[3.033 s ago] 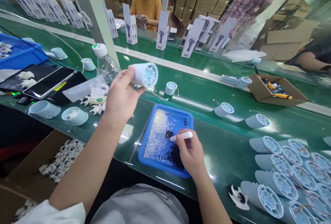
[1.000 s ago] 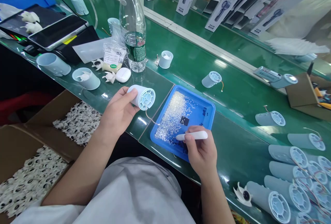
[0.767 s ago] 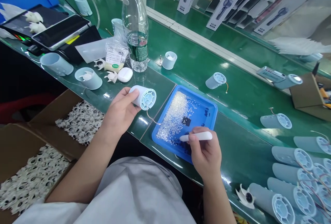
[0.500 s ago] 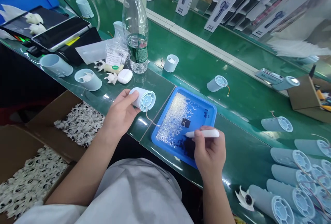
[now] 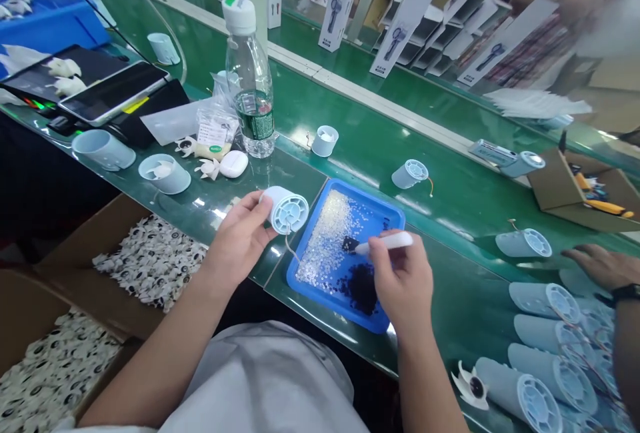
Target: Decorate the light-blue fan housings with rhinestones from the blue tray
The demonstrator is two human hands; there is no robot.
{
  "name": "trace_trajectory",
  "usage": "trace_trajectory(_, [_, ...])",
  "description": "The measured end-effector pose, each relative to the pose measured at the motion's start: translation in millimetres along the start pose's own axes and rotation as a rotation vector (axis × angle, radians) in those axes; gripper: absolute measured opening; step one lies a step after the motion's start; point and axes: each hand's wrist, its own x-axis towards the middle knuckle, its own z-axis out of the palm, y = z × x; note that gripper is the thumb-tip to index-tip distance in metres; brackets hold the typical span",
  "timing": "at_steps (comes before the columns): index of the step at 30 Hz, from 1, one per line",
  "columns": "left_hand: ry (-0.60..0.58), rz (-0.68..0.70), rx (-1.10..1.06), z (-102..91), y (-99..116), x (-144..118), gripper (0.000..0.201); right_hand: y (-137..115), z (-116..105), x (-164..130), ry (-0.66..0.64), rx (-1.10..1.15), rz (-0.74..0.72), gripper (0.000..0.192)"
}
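the left hand (image 5: 239,236) was closed around a pale blue ribbed plastic cylinder (image 5: 286,210), held just left of the blue plastic tray (image 5: 387,210). the right hand (image 5: 400,280) pinched a white pen-shaped tool (image 5: 385,242) over the tray; a careless nudge could have scattered the tiny clear parts (image 5: 327,236).

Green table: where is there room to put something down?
Bare green belt lies beyond the blue tray, between the lone cylinder and cardboard box. Crowded: the cylinder pile at right, and around the bottle.
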Motion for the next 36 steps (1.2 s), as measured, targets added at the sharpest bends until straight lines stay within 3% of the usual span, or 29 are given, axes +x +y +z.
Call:
trace_trajectory(4, [-0.049,-0.058,0.008,9.9,-5,-9,0.018,-30,-2,-12,0.180,0.371,0.014,0.013])
trace_trajectory(8, [-0.115,-0.091,0.014,17.8,-7,-16,0.019,-48,0,-24,0.146,0.550,-0.047,0.010])
trace_trajectory(16, [-0.161,-0.099,0.074,24.9,-7,-27,0.021,-46,4,-26,0.089,0.622,-0.056,0.014])
trace_trajectory(26, [-0.150,-0.123,0.129,29.4,-8,-28,0.024,-45,5,-27,0.101,0.543,-0.176,0.018])
trace_trajectory(29, [-0.153,-0.127,0.174,31.6,-7,-26,0.024,-41,10,-28,0.119,0.462,-0.142,0.014])
trace_trajectory(31, [-0.095,-0.009,0.230,34.0,-6,-21,0.021,-40,15,-29,0.061,0.344,-0.019,0.010])
trace_trajectory(33, [-0.006,0.219,0.289,38.4,-5,-17,0.019,-44,19,-32,-0.138,0.260,0.094,0.013])
trace_trajectory(36, [0.128,0.601,0.324,49.5,-1,-18,0.031,-56,22,-40,-0.446,0.260,0.106,0.020])
